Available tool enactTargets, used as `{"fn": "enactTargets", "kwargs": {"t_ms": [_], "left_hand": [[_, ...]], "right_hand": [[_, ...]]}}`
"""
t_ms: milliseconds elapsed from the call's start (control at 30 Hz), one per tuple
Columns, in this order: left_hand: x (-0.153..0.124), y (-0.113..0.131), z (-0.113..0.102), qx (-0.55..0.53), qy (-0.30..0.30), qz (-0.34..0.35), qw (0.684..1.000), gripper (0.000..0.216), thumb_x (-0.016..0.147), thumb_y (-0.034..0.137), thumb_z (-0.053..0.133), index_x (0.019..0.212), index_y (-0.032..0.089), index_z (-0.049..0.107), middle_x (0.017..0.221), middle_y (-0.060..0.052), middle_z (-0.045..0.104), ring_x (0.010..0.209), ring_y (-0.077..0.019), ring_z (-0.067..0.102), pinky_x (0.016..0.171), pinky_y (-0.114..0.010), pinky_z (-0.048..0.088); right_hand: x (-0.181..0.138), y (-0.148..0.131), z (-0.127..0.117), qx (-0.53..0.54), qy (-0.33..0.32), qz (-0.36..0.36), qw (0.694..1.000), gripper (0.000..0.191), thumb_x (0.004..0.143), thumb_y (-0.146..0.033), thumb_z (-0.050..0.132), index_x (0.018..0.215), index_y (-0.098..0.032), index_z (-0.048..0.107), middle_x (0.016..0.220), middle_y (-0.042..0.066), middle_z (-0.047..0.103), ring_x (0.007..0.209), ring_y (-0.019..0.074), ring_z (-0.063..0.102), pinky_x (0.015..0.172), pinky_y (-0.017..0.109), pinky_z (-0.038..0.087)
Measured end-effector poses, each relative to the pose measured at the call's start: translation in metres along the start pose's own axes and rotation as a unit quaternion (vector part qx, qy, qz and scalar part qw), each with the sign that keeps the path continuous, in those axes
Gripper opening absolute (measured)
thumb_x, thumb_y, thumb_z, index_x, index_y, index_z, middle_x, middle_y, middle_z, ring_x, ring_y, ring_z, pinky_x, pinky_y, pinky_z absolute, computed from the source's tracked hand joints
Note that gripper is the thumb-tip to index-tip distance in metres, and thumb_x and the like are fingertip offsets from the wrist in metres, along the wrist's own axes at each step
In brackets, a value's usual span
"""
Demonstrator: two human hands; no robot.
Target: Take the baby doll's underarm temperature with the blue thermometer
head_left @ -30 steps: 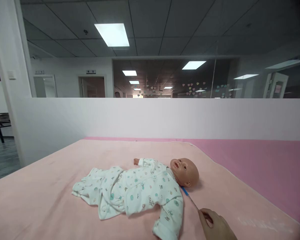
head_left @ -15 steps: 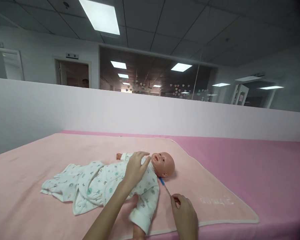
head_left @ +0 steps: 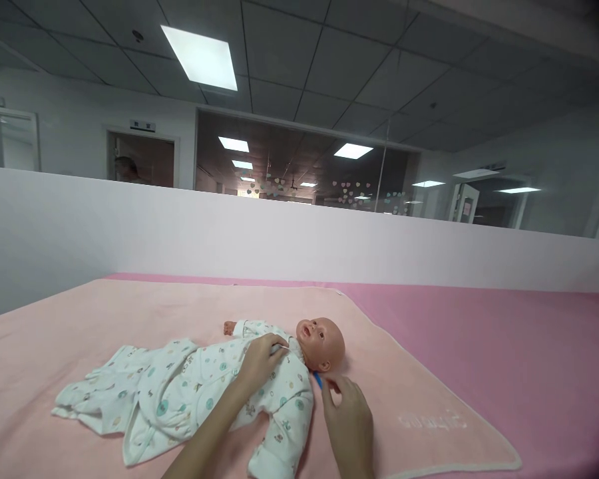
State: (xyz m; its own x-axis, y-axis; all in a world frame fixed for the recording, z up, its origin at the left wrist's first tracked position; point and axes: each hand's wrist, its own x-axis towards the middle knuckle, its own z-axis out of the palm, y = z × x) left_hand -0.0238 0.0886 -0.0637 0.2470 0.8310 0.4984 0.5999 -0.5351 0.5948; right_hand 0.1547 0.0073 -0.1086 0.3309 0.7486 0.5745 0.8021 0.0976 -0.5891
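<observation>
The baby doll [head_left: 259, 379] lies lengthwise, head rightward — left hand [head_left: 259, 362] pinches its collar; right hand [head_left: 347, 419] grips a blue-tipped thermometer [head_left: 318, 380] at its neck.

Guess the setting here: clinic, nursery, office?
Probably an infant-care training room in an office-like building: a baby doll in a printed romper lies on a pink blanket, behind it a white partition and glass-walled rooms.

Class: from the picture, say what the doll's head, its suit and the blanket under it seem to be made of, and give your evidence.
Doll's head: probably vinyl or plastic; smooth, slight sheen. Suit: soft printed cotton-like fabric; it creases and folds. Blanket: likely fleece; matte, fuzzy, stitched edge.
</observation>
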Motion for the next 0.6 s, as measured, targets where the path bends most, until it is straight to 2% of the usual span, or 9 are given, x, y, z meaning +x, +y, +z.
{"fn": "enactTargets", "kwargs": {"t_ms": [100,233,333,433,600], "left_hand": [[-0.001,-0.001,-0.001,-0.027,-0.001,-0.008,1.0,0.019,0.077,0.028,0.045,0.082,0.022,0.062,0.088,-0.001,0.064,0.085,-0.0162,0.055,0.076,-0.025,0.038],[-0.004,-0.001,-0.001,-0.013,-0.002,0.007,1.0,0.018,0.078,0.025,0.042,0.083,0.023,0.059,0.087,0.0,0.064,0.082,-0.0159,0.056,0.07,-0.024,0.038],[-0.003,-0.005,0.001,-0.004,0.002,0.005,1.0,0.017,0.079,0.022,0.04,0.083,0.022,0.057,0.084,0.0,0.064,0.077,-0.0155,0.056,0.064,-0.022,0.037],[0.0,-0.008,0.001,-0.033,0.002,0.009,0.999,0.021,0.082,0.023,0.037,0.087,0.023,0.058,0.085,-0.001,0.065,0.076,-0.0149,0.057,0.064,-0.022,0.037],[0.004,-0.011,0.001,-0.102,0.001,-0.005,0.995,0.03,0.084,0.033,0.035,0.09,0.019,0.062,0.081,-0.003,0.066,0.073,-0.0153,0.058,0.065,-0.023,0.039]], "right_hand": [[0.023,-0.04,0.005,0.066,-0.001,-0.054,0.996,0.023,0.08,-0.031,0.041,0.075,-0.019,0.06,0.075,0.004,0.063,0.071,0.0165,0.056,0.064,0.025,0.041],[0.057,-0.076,0.033,0.124,0.006,-0.124,0.985,0.021,0.08,-0.024,0.04,0.074,-0.018,0.059,0.073,0.002,0.063,0.071,0.0146,0.055,0.068,0.025,0.041],[0.068,-0.079,0.061,0.166,0.022,-0.137,0.976,0.021,0.08,-0.02,0.039,0.077,-0.017,0.059,0.075,0.003,0.063,0.069,0.0133,0.054,0.068,0.026,0.041],[0.066,-0.072,0.081,0.211,0.043,-0.145,0.966,0.022,0.082,-0.02,0.037,0.082,-0.016,0.058,0.077,0.005,0.062,0.069,0.0135,0.054,0.065,0.025,0.043],[0.056,-0.061,0.087,0.254,0.038,-0.18,0.95,0.022,0.077,-0.011,0.036,0.083,-0.016,0.057,0.08,0.005,0.06,0.077,0.015,0.054,0.07,0.027,0.045]]}}
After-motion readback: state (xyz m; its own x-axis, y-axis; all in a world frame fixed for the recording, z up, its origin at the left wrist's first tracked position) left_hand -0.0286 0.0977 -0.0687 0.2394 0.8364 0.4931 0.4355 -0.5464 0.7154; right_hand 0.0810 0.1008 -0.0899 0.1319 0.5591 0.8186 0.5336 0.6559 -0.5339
